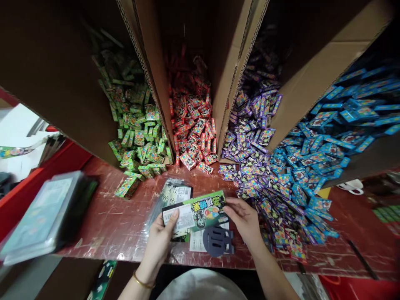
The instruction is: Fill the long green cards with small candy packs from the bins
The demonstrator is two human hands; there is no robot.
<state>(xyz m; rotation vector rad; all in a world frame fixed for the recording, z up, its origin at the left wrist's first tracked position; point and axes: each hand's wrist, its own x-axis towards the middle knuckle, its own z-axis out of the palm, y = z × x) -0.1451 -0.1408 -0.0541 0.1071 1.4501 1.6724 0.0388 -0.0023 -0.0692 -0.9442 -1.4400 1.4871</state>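
My left hand [161, 237] grips the left end of a flat green and black printed candy pack [210, 211], its thumb on the white label. At the pack's right end, the fingers of my right hand [243, 216] pinch the edge. Beneath it lie clear plastic sleeves with black and pale printed cards [177, 191], partly covered. A dark round plastic piece with slots [218, 241] rests just below the pack, on a white printed sheet [196, 242]. Small purple candy packets [262, 189] are heaped right beside my right hand.
Cardboard bins stand at the back, spilling green boxes [143, 146], red packets [195, 141] and blue packets [325, 146] onto the red table [118, 225]. Clear plastic cases [46, 212] are stacked at the left, by a red crate [62, 156]. Cardboard dividers [239, 62] rise between the heaps.
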